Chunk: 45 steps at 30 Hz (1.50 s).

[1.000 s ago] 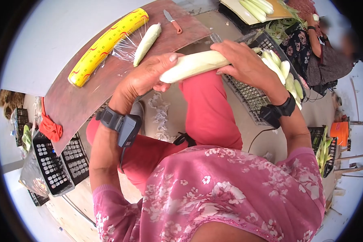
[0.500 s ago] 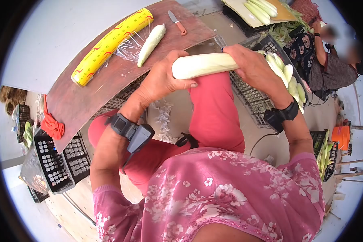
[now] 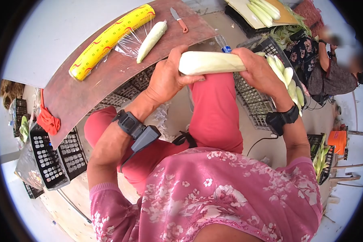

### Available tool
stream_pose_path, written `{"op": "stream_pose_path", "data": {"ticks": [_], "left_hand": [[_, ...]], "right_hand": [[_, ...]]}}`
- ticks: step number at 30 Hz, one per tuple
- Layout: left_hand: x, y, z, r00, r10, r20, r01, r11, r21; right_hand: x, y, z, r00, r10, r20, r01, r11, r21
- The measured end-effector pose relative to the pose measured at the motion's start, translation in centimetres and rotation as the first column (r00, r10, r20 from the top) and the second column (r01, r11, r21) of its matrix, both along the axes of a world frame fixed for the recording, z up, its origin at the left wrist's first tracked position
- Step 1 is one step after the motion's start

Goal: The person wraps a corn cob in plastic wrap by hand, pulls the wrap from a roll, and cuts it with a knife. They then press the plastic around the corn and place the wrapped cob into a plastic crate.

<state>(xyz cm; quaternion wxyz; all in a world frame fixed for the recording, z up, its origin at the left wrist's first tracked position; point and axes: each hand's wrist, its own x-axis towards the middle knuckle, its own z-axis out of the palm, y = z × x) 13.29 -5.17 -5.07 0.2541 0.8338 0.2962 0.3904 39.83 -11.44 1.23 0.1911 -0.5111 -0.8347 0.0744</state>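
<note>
An ear of corn (image 3: pixel 212 63) in its pale husk lies across both hands, above my right knee. My left hand (image 3: pixel 170 71) grips its blunt, thick end, thumb underneath. Around the other end, my right hand (image 3: pixel 259 68) is closed. On the table beyond my left hand rests another pale ear of corn (image 3: pixel 152 42), on a loose sheet of cling film (image 3: pixel 130 43). The film runs from a big yellow roll (image 3: pixel 112 41).
A knife (image 3: pixel 179 20) with an orange handle lies on the reddish table (image 3: pixel 78 94). To the right stands a black crate (image 3: pixel 250 99) of corn ears. A bottle (image 3: pixel 225 46) is behind my hands. Another person (image 3: pixel 330 72) sits at the upper right near husks (image 3: pixel 288 32).
Both hands and the ear of corn have shifted slightly right in view. The bottle's blue cap now shows above the ear. My grip looks the same.
</note>
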Motion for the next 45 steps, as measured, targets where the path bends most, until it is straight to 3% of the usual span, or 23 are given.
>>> {"op": "stream_pose_path", "data": {"ticks": [2, 5, 8, 11, 19, 22, 25, 29, 32, 35, 41, 45], "left_hand": [[0.0, 0.3, -0.1, 0.999, 0.035, 0.001, -0.035, 0.999, 0.013], [0.0, 1.0, -0.3, 0.998, -0.012, 0.061, 0.031, 0.942, -0.333], [-0.8, 1.9, -0.3, 0.997, -0.031, -0.073, 0.0, 0.92, -0.392], [-1.1, 2.0, -0.2, 1.0, 0.017, 0.016, -0.005, 0.822, -0.569], [-0.4, 2.2, 1.1, 0.999, -0.01, 0.046, 0.039, 0.711, -0.702], [0.7, 2.5, 1.7, 0.966, 0.071, 0.247, 0.165, 0.563, -0.81], [2.0, 3.2, 1.7, 0.928, 0.116, 0.354, 0.248, 0.517, -0.819], [3.0, 3.3, 2.6, 0.881, 0.051, 0.469, 0.39, 0.483, -0.784], [3.5, 3.1, 2.5, 0.892, 0.057, 0.447, 0.364, 0.493, -0.79], [3.6, 2.8, 2.1, 0.875, 0.125, 0.467, 0.315, 0.583, -0.748], [2.7, 3.9, 1.2, 0.948, 0.059, 0.314, 0.166, 0.75, -0.641], [2.5, 4.1, 0.9, 0.914, 0.108, 0.392, 0.214, 0.691, -0.69]], "right_hand": [[0.2, 0.4, -0.2, 0.999, 0.0, -0.05, -0.002, 0.998, -0.057], [0.5, 0.7, -0.3, 0.983, -0.085, -0.166, 0.042, 0.969, -0.243], [0.8, 0.6, -1.2, 0.953, -0.172, -0.25, 0.09, 0.947, -0.308], [1.2, 0.4, -2.1, 0.937, -0.205, -0.284, 0.113, 0.944, -0.309], [3.2, -1.6, -4.2, 0.898, -0.348, -0.269, 0.242, 0.902, -0.357], [2.9, -2.3, -4.0, 0.905, -0.341, -0.254, 0.255, 0.913, -0.319], [2.3, -2.7, -3.3, 0.928, -0.306, -0.213, 0.249, 0.934, -0.257], [1.7, -2.8, -2.9, 0.943, -0.286, -0.168, 0.251, 0.947, -0.2], [1.8, -2.8, -3.4, 0.957, -0.24, -0.166, 0.219, 0.966, -0.136], [1.7, -2.7, -3.5, 0.958, -0.249, -0.141, 0.234, 0.965, -0.119], [1.4, -2.5, -3.7, 0.963, -0.227, -0.144, 0.217, 0.973, -0.079], [1.2, -2.5, -3.5, 0.959, -0.236, -0.159, 0.227, 0.971, -0.073]]}}
